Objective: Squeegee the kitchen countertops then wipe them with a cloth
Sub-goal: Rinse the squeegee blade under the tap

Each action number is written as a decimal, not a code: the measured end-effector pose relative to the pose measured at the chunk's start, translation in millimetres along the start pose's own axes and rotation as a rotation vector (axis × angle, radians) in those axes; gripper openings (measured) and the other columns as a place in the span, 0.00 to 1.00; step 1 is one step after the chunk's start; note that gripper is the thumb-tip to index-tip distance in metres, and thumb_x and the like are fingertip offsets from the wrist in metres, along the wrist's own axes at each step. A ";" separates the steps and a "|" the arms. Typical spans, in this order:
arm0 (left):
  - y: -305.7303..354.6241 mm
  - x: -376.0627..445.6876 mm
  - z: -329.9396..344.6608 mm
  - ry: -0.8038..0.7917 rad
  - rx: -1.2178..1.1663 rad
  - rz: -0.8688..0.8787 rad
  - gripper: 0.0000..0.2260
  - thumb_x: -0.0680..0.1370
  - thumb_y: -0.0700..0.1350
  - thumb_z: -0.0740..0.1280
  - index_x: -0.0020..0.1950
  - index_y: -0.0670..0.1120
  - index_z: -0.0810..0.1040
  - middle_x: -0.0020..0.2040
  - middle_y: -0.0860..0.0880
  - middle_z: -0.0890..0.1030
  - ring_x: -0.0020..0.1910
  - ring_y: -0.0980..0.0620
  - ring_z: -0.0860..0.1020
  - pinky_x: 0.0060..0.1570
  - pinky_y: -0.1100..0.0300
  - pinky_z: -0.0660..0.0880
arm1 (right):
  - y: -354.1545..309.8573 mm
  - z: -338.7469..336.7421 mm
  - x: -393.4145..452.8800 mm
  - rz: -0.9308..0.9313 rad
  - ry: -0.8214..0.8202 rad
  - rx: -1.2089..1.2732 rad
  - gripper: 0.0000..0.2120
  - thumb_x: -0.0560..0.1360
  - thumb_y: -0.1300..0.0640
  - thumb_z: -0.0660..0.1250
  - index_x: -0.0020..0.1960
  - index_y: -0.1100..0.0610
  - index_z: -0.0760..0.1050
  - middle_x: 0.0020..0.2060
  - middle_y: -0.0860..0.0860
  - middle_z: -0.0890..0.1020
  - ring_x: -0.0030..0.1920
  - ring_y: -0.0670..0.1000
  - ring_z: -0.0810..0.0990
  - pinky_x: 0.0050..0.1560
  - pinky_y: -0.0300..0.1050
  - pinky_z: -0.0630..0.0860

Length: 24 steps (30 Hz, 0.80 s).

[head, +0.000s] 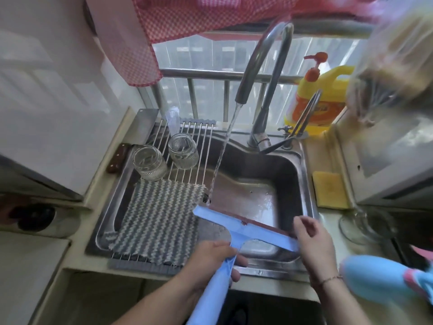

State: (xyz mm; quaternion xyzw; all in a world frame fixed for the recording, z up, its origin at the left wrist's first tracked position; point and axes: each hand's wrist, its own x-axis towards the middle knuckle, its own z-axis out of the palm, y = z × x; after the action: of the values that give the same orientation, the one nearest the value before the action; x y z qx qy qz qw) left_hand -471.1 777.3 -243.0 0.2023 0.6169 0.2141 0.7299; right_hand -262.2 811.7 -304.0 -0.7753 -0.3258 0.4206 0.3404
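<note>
Currently left hand (210,261) wraps the squeegee (243,228) handle under running tap water; right hand (314,240) pinches the blade end. Light, stiff plastic, likely slippery wet, so grip the handle.

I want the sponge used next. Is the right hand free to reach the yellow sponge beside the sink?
Probably yes. The right hand only touches the squeegee blade end, and the yellow sponge lies uncovered on the counter just beyond it, with nothing between.
</note>
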 end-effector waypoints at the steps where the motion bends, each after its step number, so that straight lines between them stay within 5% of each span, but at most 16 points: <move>1: 0.7 -2.6 -2.9 0.007 0.000 -0.017 0.10 0.79 0.36 0.60 0.44 0.31 0.76 0.29 0.44 0.80 0.19 0.53 0.72 0.21 0.66 0.67 | -11.4 -2.3 10.5 -0.120 0.049 -0.100 0.08 0.78 0.52 0.65 0.54 0.54 0.78 0.51 0.53 0.83 0.53 0.55 0.81 0.56 0.50 0.76; 4: 0.7 -11.0 -11.5 0.024 -0.008 -0.035 0.10 0.79 0.35 0.60 0.43 0.31 0.77 0.26 0.44 0.79 0.17 0.53 0.71 0.19 0.66 0.67 | -55.3 2.2 52.1 -0.297 0.020 -0.128 0.15 0.79 0.59 0.64 0.64 0.60 0.76 0.60 0.54 0.80 0.62 0.53 0.78 0.63 0.43 0.71; 8: 1.1 -19.4 -17.1 0.022 -0.030 -0.022 0.09 0.79 0.36 0.61 0.44 0.32 0.76 0.24 0.46 0.78 0.18 0.53 0.72 0.18 0.66 0.68 | -102.0 21.4 93.2 -0.306 -0.095 -0.042 0.26 0.79 0.67 0.57 0.76 0.60 0.60 0.72 0.51 0.68 0.72 0.47 0.66 0.73 0.40 0.60; 13: -3.3 -21.9 -25.8 0.021 -0.041 -0.014 0.10 0.79 0.37 0.62 0.43 0.32 0.78 0.26 0.41 0.78 0.17 0.53 0.71 0.19 0.67 0.68 | -119.1 39.1 109.3 -0.359 0.016 -0.094 0.18 0.74 0.66 0.56 0.61 0.57 0.74 0.51 0.50 0.75 0.53 0.48 0.72 0.55 0.38 0.66; 17: -10.2 -19.8 -32.6 0.043 -0.055 0.004 0.10 0.78 0.38 0.64 0.42 0.35 0.82 0.46 0.28 0.77 0.21 0.50 0.73 0.22 0.65 0.70 | -129.4 43.5 109.9 -0.403 0.057 -0.134 0.18 0.78 0.70 0.55 0.65 0.63 0.72 0.54 0.53 0.75 0.55 0.51 0.73 0.50 0.33 0.67; 20: -12.7 -16.1 -34.8 0.069 -0.068 0.013 0.10 0.78 0.38 0.63 0.43 0.35 0.81 0.43 0.32 0.81 0.21 0.50 0.73 0.21 0.65 0.70 | -125.4 32.6 98.7 -0.387 -0.053 -0.127 0.18 0.79 0.69 0.59 0.68 0.64 0.72 0.57 0.52 0.76 0.58 0.51 0.75 0.50 0.23 0.68; 22: -13.0 -16.4 -31.3 0.100 -0.105 0.025 0.11 0.80 0.39 0.62 0.41 0.35 0.78 0.29 0.42 0.81 0.18 0.52 0.72 0.20 0.66 0.68 | -109.2 18.8 77.0 -0.414 -0.099 -0.117 0.18 0.77 0.62 0.66 0.67 0.59 0.75 0.58 0.52 0.81 0.58 0.52 0.79 0.64 0.41 0.73; 24: -13.7 -15.4 -23.9 0.162 -0.151 0.035 0.14 0.80 0.42 0.62 0.39 0.35 0.77 0.22 0.47 0.76 0.17 0.53 0.72 0.20 0.68 0.68 | -90.6 2.7 33.9 -0.471 -0.114 -0.107 0.12 0.75 0.56 0.70 0.57 0.51 0.80 0.46 0.52 0.86 0.47 0.50 0.84 0.55 0.51 0.80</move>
State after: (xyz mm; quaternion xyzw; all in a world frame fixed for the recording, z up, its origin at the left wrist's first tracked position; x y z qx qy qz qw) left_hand -496.1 758.0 -241.9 0.1394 0.6524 0.2885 0.6868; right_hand -269.7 889.6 -247.1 -0.6699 -0.5379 0.3551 0.3686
